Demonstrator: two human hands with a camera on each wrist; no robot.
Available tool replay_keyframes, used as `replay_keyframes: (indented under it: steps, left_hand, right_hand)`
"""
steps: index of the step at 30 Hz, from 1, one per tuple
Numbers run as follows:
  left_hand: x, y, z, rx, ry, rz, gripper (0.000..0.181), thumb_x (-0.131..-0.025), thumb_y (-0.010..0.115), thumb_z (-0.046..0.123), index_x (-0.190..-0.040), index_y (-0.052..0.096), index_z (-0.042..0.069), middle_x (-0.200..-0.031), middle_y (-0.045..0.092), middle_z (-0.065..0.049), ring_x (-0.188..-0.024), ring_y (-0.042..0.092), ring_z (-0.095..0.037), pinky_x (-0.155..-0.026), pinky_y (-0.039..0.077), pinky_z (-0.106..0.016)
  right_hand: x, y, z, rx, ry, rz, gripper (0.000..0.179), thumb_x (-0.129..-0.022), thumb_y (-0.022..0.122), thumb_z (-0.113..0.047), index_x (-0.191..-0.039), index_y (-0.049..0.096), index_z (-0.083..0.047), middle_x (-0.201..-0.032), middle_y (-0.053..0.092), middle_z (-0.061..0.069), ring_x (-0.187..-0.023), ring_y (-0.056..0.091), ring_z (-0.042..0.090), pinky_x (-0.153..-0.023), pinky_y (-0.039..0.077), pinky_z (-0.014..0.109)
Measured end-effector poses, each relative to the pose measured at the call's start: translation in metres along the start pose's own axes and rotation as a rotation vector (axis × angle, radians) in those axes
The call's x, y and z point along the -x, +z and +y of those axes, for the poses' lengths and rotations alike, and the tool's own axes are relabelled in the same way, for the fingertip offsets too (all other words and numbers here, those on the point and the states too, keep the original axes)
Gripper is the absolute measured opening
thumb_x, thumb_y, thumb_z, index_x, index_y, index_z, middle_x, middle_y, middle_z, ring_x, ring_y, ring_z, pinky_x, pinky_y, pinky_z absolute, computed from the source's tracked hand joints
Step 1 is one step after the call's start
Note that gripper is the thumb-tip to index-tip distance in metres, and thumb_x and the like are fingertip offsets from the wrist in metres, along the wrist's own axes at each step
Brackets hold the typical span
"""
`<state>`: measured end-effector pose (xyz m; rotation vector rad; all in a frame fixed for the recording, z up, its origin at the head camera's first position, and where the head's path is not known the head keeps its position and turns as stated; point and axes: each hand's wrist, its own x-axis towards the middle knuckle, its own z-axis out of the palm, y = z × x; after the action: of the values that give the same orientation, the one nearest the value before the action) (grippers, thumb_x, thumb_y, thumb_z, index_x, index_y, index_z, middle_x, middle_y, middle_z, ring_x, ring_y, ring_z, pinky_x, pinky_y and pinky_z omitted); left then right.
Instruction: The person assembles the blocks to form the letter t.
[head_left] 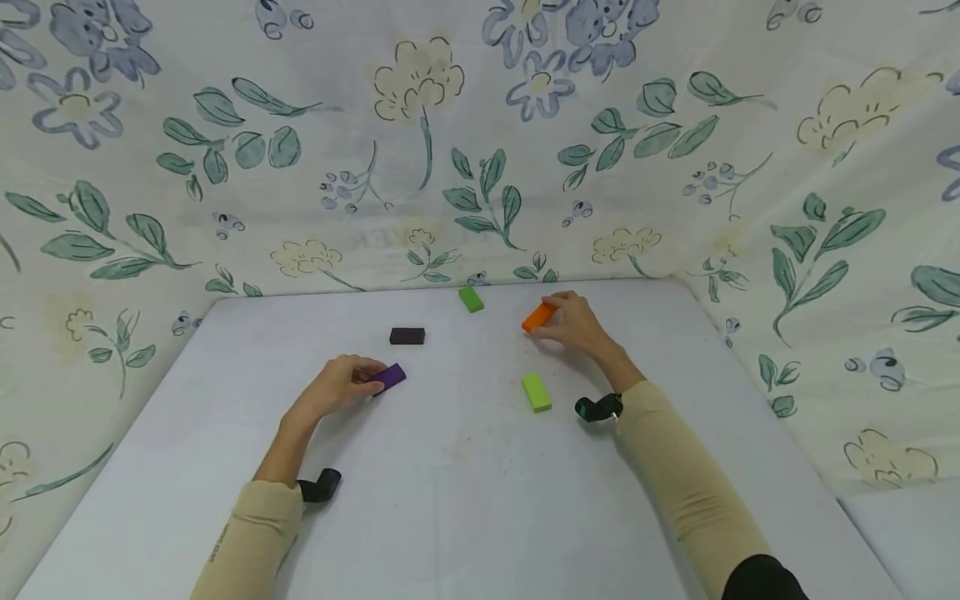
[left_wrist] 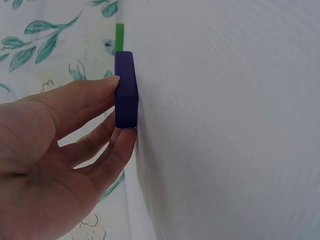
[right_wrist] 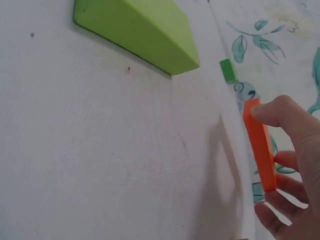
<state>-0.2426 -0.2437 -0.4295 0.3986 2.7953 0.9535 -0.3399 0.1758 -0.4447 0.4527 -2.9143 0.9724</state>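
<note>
In the head view my left hand (head_left: 341, 386) pinches a purple block (head_left: 389, 377) between thumb and fingers, left of the table's middle. The left wrist view shows the thumb on one side of the purple block (left_wrist: 126, 90) and fingertips at its lower end. Farther back on the right, my right hand (head_left: 576, 323) grips an orange block (head_left: 537, 317). Seen from the right wrist, a shadow falls beside the orange block (right_wrist: 260, 145), which looks tilted. A black block (head_left: 407, 336) lies just beyond the left hand. Nearer than the right hand lies a lime green block (head_left: 536, 392).
A darker green block (head_left: 471, 299) lies at the back edge of the white table (head_left: 450, 517). Behind and beside the table hangs a flower-patterned cloth (head_left: 337, 167). Black wrist devices (head_left: 321, 486) are worn at both cuffs.
</note>
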Motion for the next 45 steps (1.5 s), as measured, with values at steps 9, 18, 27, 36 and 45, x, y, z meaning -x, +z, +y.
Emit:
replay_keyframes:
  steps: [9,18,27,36,45]
  left_hand:
    - [0.001,0.001,0.000,-0.016,0.019,0.008,0.033,-0.090,0.068,0.008,-0.121,0.066,-0.004,-0.111,0.068,-0.020,-0.091,0.060,-0.023,-0.079,0.050,-0.035]
    - [0.000,0.001,0.000,-0.006,0.014,0.009,0.034,-0.090,0.068,0.008,-0.122,0.066,-0.003,-0.111,0.068,-0.020,-0.091,0.060,-0.023,-0.079,0.050,-0.035]
    - [-0.001,0.001,-0.001,-0.004,0.004,0.003,0.035,-0.090,0.069,0.009,-0.123,0.066,-0.003,-0.110,0.068,-0.019,-0.090,0.059,-0.023,-0.079,0.050,-0.034]
    - [-0.001,0.000,-0.002,-0.012,0.007,0.006,0.035,-0.091,0.069,0.011,-0.124,0.066,-0.001,-0.112,0.067,-0.019,-0.092,0.058,-0.023,-0.079,0.049,-0.031]
    - [0.000,0.000,-0.003,-0.006,0.016,0.003,0.034,-0.090,0.068,0.009,-0.123,0.066,-0.003,-0.108,0.068,-0.018,-0.091,0.059,-0.023,-0.079,0.049,-0.034]
  right_hand:
    - [0.001,-0.002,-0.008,-0.004,-0.040,-0.038,0.071,-0.083,0.078,-0.037,-0.140,0.053,-0.004,-0.148,0.042,0.021,-0.135,0.037,0.040,-0.112,0.035,0.056]
    - [0.000,-0.007,-0.021,0.047,-0.125,-0.088,0.072,-0.081,0.080,-0.033,-0.140,0.053,-0.002,-0.146,0.045,0.020,-0.133,0.040,0.038,-0.111,0.038,0.052]
    - [-0.001,-0.004,-0.034,0.068,-0.170,-0.154,0.072,-0.081,0.080,-0.034,-0.140,0.053,-0.004,-0.146,0.045,0.018,-0.131,0.041,0.036,-0.110,0.039,0.050]
    - [0.001,0.001,-0.046,0.079,-0.240,-0.200,0.069,-0.082,0.078,-0.032,-0.140,0.053,-0.006,-0.149,0.043,0.018,-0.133,0.041,0.036,-0.110,0.039,0.050]
    - [0.000,0.007,-0.053,0.089,-0.279,-0.253,0.068,-0.082,0.078,-0.029,-0.141,0.053,-0.005,-0.150,0.043,0.017,-0.134,0.041,0.035,-0.112,0.038,0.048]
